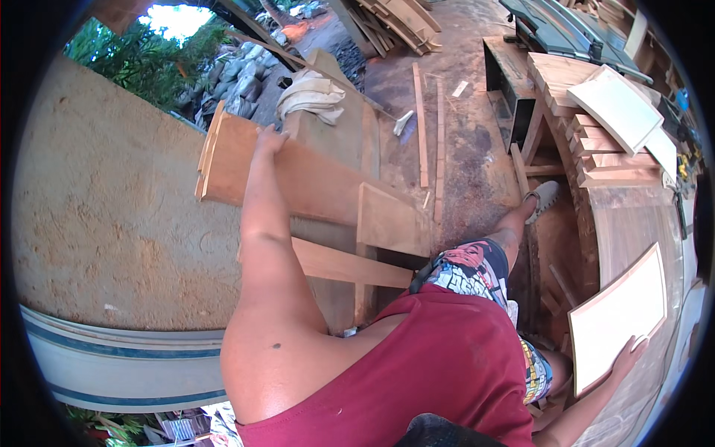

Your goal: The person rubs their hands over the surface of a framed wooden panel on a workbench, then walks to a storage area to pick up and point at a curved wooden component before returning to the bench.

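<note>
My left arm reaches out to a long brown wooden panel (318, 173) leaning with other boards against a wall. My left hand (272, 138) grips its upper edge, fingers partly hidden over the far side. At the right, my right hand (630, 356) holds a white panel with a pale wooden rim (617, 318) by its near edge. This panel is tilted over the wooden workbench (637, 223); whether it rests on the bench I cannot tell.
More white-faced panels (617, 106) lie on stacked wood blocks (614, 148) at the bench's far end. Beyond stands a table saw (581, 33). Thin wooden strips (420, 125) lie on the dusty floor. A cloth (313, 95) drapes over a board. Offcuts (550, 304) lie below the bench.
</note>
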A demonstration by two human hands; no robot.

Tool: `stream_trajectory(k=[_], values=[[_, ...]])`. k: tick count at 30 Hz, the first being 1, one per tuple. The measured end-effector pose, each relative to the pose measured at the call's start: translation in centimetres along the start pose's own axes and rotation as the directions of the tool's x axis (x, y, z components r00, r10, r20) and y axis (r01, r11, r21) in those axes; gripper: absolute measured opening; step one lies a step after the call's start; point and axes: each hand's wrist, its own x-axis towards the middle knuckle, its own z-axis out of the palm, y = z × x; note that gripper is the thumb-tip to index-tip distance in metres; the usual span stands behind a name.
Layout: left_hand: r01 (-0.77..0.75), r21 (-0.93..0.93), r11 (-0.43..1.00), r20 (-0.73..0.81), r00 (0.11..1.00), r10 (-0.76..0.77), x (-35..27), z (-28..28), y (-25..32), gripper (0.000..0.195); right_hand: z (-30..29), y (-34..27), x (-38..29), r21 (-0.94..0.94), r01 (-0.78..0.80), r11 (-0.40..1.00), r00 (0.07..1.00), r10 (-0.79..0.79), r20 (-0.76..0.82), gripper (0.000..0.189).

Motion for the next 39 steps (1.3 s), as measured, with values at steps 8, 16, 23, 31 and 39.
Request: stream_trajectory(k=[8, 16, 23, 31, 39], values=[[0.100, -0.016, 0.995, -0.446, 0.890, -0.097, -8.3, -3.2, 2.0, 0.067, -0.7, -1.8, -0.6, 0.018, -0.002, 1.000, 1.000, 0.002, -0.021, 0.065], [0.113, -0.007, 0.994, -0.554, 0.827, -0.098, -12.3, -4.9, 1.0, 0.068, -1.5, -3.9, -0.9, 0.061, -0.027, 0.998, 1.000, 0.026, 0.007, 0.066], [0.156, -0.077, 0.985, -0.621, 0.766, -0.170, -16.6, -1.4, 1.1, 0.069, -1.2, -3.7, -0.9, 0.059, -0.024, 0.998, 1.000, 0.024, -0.003, 0.067], [0.309, -0.179, 0.934, -0.410, 0.840, -0.356, -22.1, 2.9, 2.0, 0.072, -1.1, -4.0, -1.3, 0.062, -0.014, 0.998, 1.000, 0.014, -0.003, 0.069], [0.203, -0.048, 0.978, -0.331, 0.920, -0.208, -19.8, 5.1, 1.9, 0.070, -1.7, -5.4, -1.7, 0.041, -0.015, 0.999, 1.000, 0.015, -0.018, 0.071]])
